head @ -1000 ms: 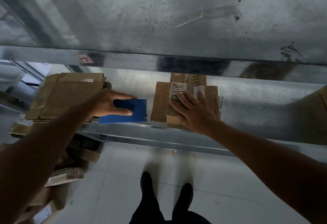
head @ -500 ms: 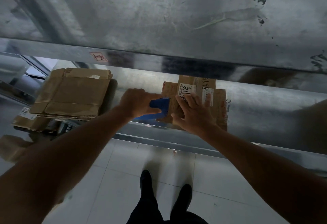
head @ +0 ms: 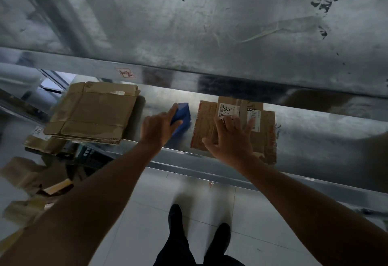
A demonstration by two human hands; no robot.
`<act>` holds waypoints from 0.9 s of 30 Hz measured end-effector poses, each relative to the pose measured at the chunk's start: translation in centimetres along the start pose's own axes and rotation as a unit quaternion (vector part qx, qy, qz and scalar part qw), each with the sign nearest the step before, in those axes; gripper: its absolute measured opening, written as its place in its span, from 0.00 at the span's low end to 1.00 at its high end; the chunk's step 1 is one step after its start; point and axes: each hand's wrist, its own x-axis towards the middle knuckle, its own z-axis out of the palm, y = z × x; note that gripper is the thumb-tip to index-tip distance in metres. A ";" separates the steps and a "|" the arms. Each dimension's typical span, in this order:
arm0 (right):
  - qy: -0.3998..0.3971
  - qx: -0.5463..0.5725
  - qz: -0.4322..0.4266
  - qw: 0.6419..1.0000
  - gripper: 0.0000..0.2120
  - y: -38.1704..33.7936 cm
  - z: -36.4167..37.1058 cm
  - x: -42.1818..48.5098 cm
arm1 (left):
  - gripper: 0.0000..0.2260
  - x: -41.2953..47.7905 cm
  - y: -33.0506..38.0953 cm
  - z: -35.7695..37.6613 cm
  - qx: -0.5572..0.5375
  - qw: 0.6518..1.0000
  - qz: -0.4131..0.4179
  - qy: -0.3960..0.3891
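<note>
A small blue box (head: 183,116) stands tilted on the metal shelf (head: 163,102), between two cardboard parcels. My left hand (head: 156,128) holds it, thumb on its near face and fingers along its left side. To its right lies a flat cardboard parcel (head: 202,125) with white labels. My right hand (head: 232,139) rests on that parcel with fingers spread and straight.
A larger flattened cardboard box (head: 92,112) lies on the shelf at the left. An upper metal shelf (head: 210,24) overhangs. More cardboard boxes (head: 31,177) are piled on the floor at the lower left. My shoes (head: 197,223) stand on pale floor tiles.
My left hand has carried the blue box from the shelf's front edge rightward and deeper, turning it on edge beside the labelled parcel. My right hand stays on that parcel.
</note>
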 end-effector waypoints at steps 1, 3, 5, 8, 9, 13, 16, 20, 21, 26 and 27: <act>-0.008 0.018 0.004 1.000 0.35 0.2 -0.2 0.0 | 0.28 -0.2 0.1 0.6 -0.002 1.000 -0.012 -0.007; -0.020 0.068 0.007 0.997 0.35 0.8 -0.9 0.0 | 0.29 -0.4 0.3 1.1 0.005 0.999 -0.034 -0.016; -0.010 0.125 -0.001 0.992 0.33 2.0 -1.8 -0.6 | 0.28 -0.6 0.4 1.4 0.022 0.998 -0.053 -0.009; 0.080 0.152 0.015 0.985 0.28 4.5 -1.9 -2.5 | 0.27 -0.8 1.3 1.3 0.059 0.994 -0.086 -0.030; 0.105 0.164 0.035 0.980 0.28 5.3 -1.7 -3.2 | 0.27 -0.8 1.8 1.3 0.065 0.992 -0.097 -0.040; 0.110 0.235 0.098 0.961 0.32 7.6 -1.0 -5.5 | 0.28 -1.5 3.9 1.0 0.057 0.991 -0.120 -0.032; 0.092 0.277 0.104 0.951 0.33 8.0 -0.5 -6.2 | 0.25 -1.7 6.5 0.7 -0.017 0.995 -0.097 0.018; 0.104 0.326 0.119 0.932 0.36 7.4 -0.1 -6.5 | 0.26 -1.5 11.9 -0.5 -0.275 0.957 -0.095 -0.016; 0.111 0.342 0.126 0.925 0.37 7.4 0.1 -6.6 | 0.26 -1.4 13.1 -0.4 -0.337 0.935 -0.102 -0.047; 0.126 0.463 0.165 0.862 0.33 6.8 0.5 -7.0 | 0.25 -1.4 17.9 0.7 -0.486 0.865 -0.122 -0.035; 0.116 0.520 0.178 0.827 0.29 6.6 0.4 -7.1 | 0.24 -1.5 18.4 0.8 -0.512 0.845 -0.150 -0.022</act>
